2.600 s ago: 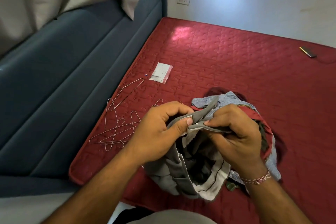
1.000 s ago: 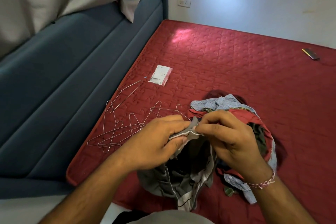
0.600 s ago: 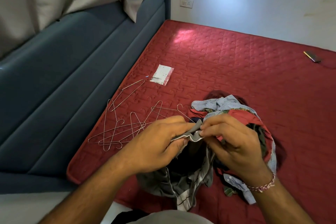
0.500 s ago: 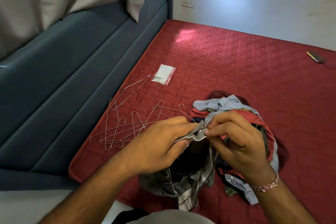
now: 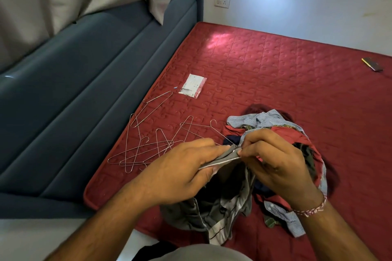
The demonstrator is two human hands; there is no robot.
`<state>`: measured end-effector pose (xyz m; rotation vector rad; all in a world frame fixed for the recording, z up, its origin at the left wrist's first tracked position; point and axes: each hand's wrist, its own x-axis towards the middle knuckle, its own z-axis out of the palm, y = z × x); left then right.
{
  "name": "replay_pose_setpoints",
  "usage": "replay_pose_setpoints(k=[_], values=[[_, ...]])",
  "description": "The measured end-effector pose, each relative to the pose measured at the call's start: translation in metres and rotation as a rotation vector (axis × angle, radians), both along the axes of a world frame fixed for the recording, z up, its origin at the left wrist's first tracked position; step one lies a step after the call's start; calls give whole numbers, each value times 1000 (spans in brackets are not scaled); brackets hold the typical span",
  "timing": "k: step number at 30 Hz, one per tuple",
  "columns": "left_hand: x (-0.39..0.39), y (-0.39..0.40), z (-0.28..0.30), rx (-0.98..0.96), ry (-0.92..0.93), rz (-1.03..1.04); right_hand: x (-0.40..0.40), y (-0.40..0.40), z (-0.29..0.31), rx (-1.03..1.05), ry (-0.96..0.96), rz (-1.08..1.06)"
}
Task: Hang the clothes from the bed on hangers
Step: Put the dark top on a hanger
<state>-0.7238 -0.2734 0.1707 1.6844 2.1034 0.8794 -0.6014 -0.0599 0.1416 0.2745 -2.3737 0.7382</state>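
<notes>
Grey garment (image 5: 214,214), lifted over the clothes pile (image 5: 297,140) on the bed (image 5: 275,70), is pinched at its edge by left hand (image 5: 180,174) and right hand (image 5: 273,161); better spread this edge wide before taking a hanger (image 5: 148,150).

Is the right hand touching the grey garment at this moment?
Touching. The head view shows the right hand pinching the grey garment at its folded edge, with the left hand gripping the same edge.
</notes>
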Motion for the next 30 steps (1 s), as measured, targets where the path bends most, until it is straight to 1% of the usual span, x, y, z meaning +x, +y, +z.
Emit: replay_pose_setpoints(k=[3,7,9,11,13,14,15,17,19,21,23,27,30], values=[[-1,-1,-2,32,-28,38,-2,1,-6,-66,-72,-25],[-10,-6,-8,105,-100,130,-13,-1,-33,-189,-362,-47],[-17,-5,-12,74,-95,138,-14,-2,-43,-285,-438,-77],[-27,-4,-22,32,-110,176,-15,1,-45,-321,-503,-86],[-39,-7,-34,-5,-181,241,-17,5,-42,-354,-581,-38],[-45,-8,-41,-44,-182,248,-19,6,-40,-376,-604,-9],[-53,-9,-47,-96,-132,222,-20,7,-38,-403,-613,10],[-70,-11,-61,-235,46,164,-23,8,-38,-450,-632,4],[-87,-14,-76,-337,200,238,-22,13,-36,-466,-680,-6],[-105,-25,-95,-382,257,410,-23,20,-38,-346,-773,-14],[-115,-36,-114,-427,268,550,-24,24,-40,-196,-838,4],[-127,-56,-148,-472,189,716,-27,29,-46,-140,-872,-43],[-143,-74,-162,-455,115,841,-29,44,-57,-17,-887,-113]])
